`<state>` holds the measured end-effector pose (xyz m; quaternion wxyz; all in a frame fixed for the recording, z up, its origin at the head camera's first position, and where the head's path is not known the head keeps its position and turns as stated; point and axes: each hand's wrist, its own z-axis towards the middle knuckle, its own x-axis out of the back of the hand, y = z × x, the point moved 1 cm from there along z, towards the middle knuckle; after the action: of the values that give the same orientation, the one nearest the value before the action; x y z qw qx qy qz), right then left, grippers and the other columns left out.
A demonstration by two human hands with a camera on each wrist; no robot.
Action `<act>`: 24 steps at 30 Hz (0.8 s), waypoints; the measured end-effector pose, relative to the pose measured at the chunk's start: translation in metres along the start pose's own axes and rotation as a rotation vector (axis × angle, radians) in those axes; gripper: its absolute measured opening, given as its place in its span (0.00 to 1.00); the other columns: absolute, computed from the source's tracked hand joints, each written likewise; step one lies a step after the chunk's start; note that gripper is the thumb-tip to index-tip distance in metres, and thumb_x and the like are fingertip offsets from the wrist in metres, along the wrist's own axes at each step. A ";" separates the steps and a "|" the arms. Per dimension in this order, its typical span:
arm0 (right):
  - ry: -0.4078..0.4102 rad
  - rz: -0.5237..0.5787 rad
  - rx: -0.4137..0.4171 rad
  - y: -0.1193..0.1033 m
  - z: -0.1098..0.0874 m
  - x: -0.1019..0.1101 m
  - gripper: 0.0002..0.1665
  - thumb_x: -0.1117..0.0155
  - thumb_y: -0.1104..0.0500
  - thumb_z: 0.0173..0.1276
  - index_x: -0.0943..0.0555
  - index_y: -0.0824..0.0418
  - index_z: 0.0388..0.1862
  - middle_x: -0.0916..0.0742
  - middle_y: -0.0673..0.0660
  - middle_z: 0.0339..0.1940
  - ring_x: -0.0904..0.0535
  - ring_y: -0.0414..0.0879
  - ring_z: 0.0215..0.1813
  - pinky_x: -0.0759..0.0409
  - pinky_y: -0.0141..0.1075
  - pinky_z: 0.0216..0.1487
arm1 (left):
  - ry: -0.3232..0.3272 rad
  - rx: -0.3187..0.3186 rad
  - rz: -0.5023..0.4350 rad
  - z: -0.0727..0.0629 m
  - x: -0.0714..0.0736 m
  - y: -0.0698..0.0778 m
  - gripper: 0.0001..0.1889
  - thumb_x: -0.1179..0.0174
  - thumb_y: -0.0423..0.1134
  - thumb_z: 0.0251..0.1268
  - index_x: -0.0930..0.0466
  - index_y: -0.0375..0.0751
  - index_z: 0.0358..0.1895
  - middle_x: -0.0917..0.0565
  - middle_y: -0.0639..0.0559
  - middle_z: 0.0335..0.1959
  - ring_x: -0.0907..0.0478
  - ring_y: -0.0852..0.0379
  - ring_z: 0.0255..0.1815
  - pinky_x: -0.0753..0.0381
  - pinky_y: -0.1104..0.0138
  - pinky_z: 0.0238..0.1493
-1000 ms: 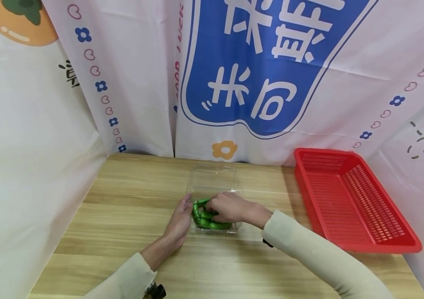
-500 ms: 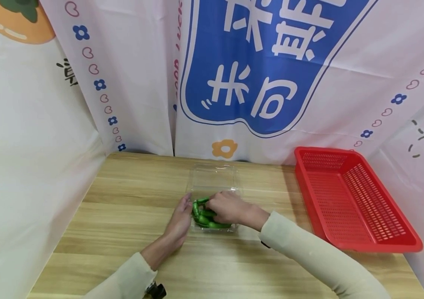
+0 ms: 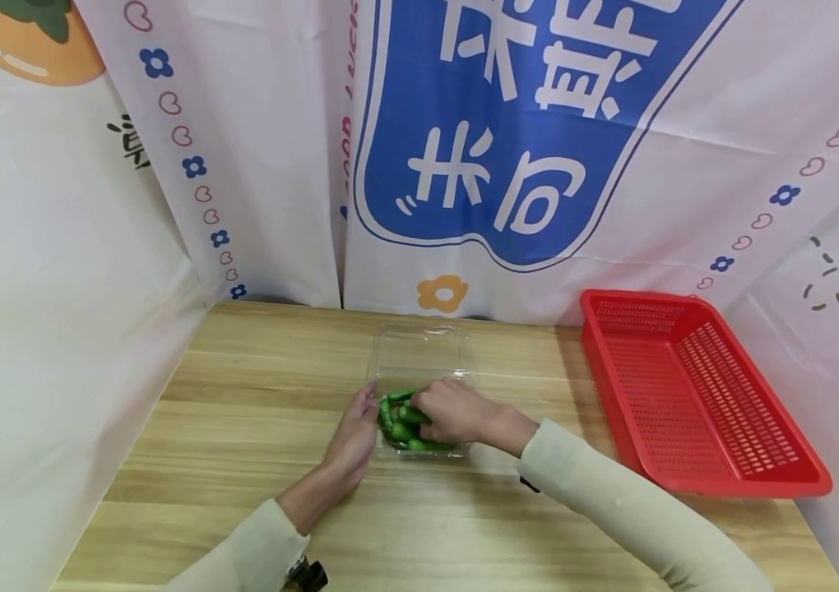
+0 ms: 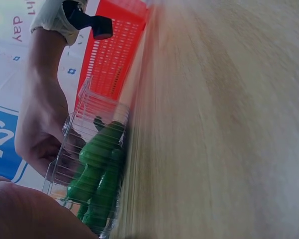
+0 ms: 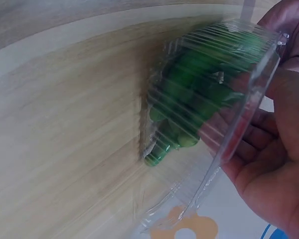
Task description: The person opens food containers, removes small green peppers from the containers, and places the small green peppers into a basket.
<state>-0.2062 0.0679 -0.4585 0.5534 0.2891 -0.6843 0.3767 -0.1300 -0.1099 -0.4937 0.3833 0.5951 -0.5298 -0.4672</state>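
Note:
In the head view, a clear plastic clamshell box [image 3: 419, 353] lies with its lid open on the wooden table. Several glossy green peppers [image 3: 402, 431] fill its near half. My left hand [image 3: 349, 440] rests against the box's left side, its fingers fairly straight. The right hand [image 3: 456, 411] reaches in from the right, fingers curled down among the peppers. Through the clear wall in the right wrist view, that hand's thumb and fingers [image 5: 217, 132] pinch a green pepper [image 5: 209, 102]. The left wrist view shows peppers [image 4: 97, 164] stacked against the box wall.
A red perforated plastic basket [image 3: 693, 395] stands at the table's right side. The wooden table [image 3: 257, 395] ends at a printed white cloth [image 3: 279, 164] hanging behind. More cloth hangs on both sides.
Under the right hand's fingertips the peppers have shifted slightly, and one now points out left of the fingers. The left hand and the basket stay in place.

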 end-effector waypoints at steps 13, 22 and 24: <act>0.021 0.035 -0.033 0.010 -0.008 0.008 0.13 0.28 0.59 0.68 0.23 0.53 0.26 0.33 0.42 0.18 0.42 0.37 0.21 0.42 0.31 0.22 | 0.001 -0.012 -0.012 0.000 -0.001 0.000 0.30 0.69 0.34 0.88 0.60 0.33 0.86 0.58 0.34 0.88 0.64 0.34 0.87 0.64 0.40 0.86; 0.050 0.095 0.007 0.012 -0.011 0.012 0.10 0.30 0.61 0.73 0.21 0.55 0.32 0.22 0.46 0.22 0.33 0.36 0.22 0.35 0.29 0.24 | -0.025 0.001 0.016 -0.002 0.002 -0.003 0.30 0.69 0.37 0.89 0.60 0.38 0.87 0.59 0.38 0.89 0.66 0.36 0.88 0.65 0.40 0.85; 0.058 0.087 0.010 0.012 -0.011 0.014 0.08 0.30 0.61 0.74 0.19 0.56 0.34 0.18 0.47 0.25 0.29 0.36 0.24 0.30 0.30 0.25 | -0.028 0.004 0.015 -0.002 0.002 -0.003 0.30 0.69 0.37 0.89 0.60 0.38 0.87 0.60 0.38 0.89 0.66 0.36 0.88 0.65 0.39 0.85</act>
<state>-0.2130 0.0840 -0.4465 0.5547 0.2505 -0.6780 0.4121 -0.1272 -0.1117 -0.4966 0.3781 0.5854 -0.5405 -0.4714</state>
